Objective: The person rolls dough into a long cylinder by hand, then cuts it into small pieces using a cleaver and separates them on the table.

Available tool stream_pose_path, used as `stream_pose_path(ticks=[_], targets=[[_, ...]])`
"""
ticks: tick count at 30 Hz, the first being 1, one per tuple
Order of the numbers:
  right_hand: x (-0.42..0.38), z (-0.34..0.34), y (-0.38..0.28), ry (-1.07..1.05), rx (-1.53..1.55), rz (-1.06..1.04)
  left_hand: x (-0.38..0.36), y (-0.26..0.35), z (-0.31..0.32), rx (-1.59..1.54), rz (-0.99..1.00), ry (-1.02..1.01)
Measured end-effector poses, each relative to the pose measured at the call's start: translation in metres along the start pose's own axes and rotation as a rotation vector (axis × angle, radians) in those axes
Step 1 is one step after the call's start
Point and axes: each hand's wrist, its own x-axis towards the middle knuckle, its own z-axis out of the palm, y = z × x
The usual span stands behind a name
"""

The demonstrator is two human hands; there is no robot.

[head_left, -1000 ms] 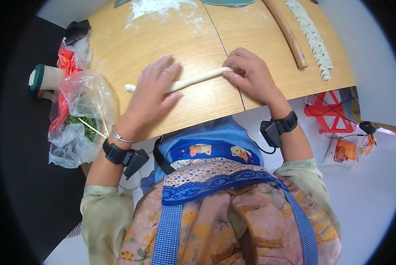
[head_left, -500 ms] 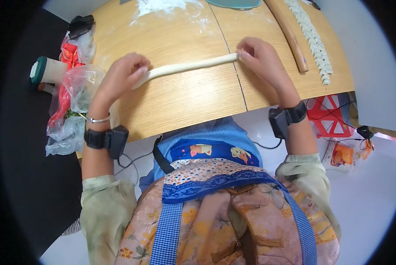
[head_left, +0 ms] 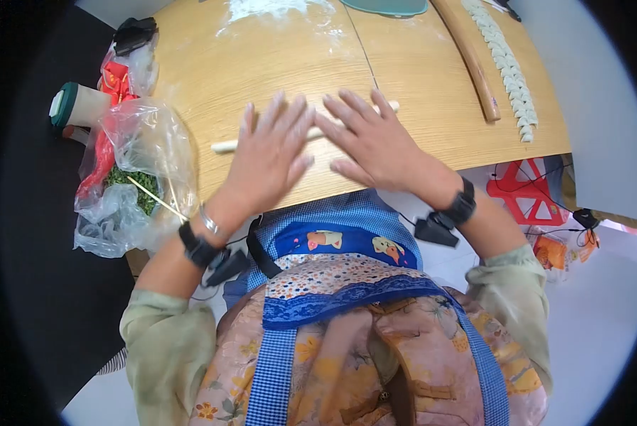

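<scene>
A thin white dough rope (head_left: pixel 224 147) lies across the wooden table, its left end and right tip showing past my hands. Over its middle, my left hand (head_left: pixel 267 153) is spread flat, palm down, fingers apart. My right hand (head_left: pixel 375 142) lies beside it, likewise spread with the palm down over the rope. The two hands nearly meet at the fingertips and hide most of the rope's middle. Whether the palms press on the dough cannot be made out.
White flour (head_left: pixel 268 8) dusts the table's far side near a green tray (head_left: pixel 388 7). A wooden rolling pin (head_left: pixel 471 60) and a row of dough pieces (head_left: pixel 510 74) lie right. Plastic bags (head_left: pixel 148 142) with chopped greens (head_left: pixel 137 186) and a lidded container (head_left: pixel 84 106) are left.
Both hands have left the rope's ends, moved inward to its middle and opened flat. The rope now lies slightly lower on the table. The greens are more exposed.
</scene>
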Motion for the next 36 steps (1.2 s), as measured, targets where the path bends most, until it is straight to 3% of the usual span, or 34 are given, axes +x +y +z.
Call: stream_pose_path(ticks=[1,4,8,10,11,16,18,19,21,24,25,26,27,28,30,31,33,36], targets=[[-0.009,-0.004,-0.005,-0.002,0.002,-0.006,-0.009,0.003,-0.003,-0.032,0.081,-0.082],[-0.014,-0.011,-0.011,-0.083,0.030,0.000,-0.011,0.003,-0.005,-0.131,0.053,-0.107],[0.025,-0.002,0.009,-0.001,0.044,0.097,0.038,-0.027,0.012,-0.170,-0.048,-0.045],[0.038,0.002,0.022,-0.061,0.003,0.104,0.041,-0.050,0.009,-0.136,-0.017,0.031],[0.034,0.002,0.029,0.083,0.061,0.068,0.034,-0.067,0.001,-0.196,-0.015,0.036],[0.005,-0.005,0.052,0.278,0.217,0.092,-0.005,-0.101,-0.012,-0.161,-0.063,0.182],[0.004,-0.016,0.055,0.220,0.337,0.186,-0.011,-0.102,-0.016,-0.536,-0.380,0.058],[0.005,-0.024,0.054,0.219,0.333,0.186,-0.011,-0.103,-0.017,-0.538,-0.379,0.060],[0.007,-0.040,0.052,0.174,0.842,0.409,-0.012,-0.107,-0.020,-1.020,-0.471,0.148],[0.004,-0.042,0.066,0.187,0.981,0.456,-0.015,-0.125,-0.034,-1.100,-0.502,0.013],[0.004,-0.044,0.071,0.095,0.885,0.519,-0.015,-0.130,-0.031,-1.100,-0.504,0.014],[0.005,-0.041,0.074,0.091,0.887,0.518,-0.013,-0.133,-0.027,-0.842,-0.484,0.055],[0.008,-0.039,0.076,0.072,0.519,0.493,-0.009,-0.137,-0.021,-0.583,-0.458,0.093],[0.013,-0.037,0.079,0.056,0.152,0.458,-0.002,-0.139,-0.019,-0.582,-0.460,0.093],[0.033,-0.026,0.077,0.152,0.130,0.418,0.020,-0.139,-0.009,-0.545,-0.427,0.371],[0.045,-0.019,0.073,0.244,0.109,0.378,0.035,-0.139,-0.003,-0.546,-0.427,0.372],[0.073,-0.003,0.062,0.227,0.101,0.336,0.058,-0.130,0.011,-0.234,-0.253,0.386],[0.078,0.018,0.043,0.159,0.020,0.251,0.054,-0.098,0.040,-0.007,-0.264,0.260]])
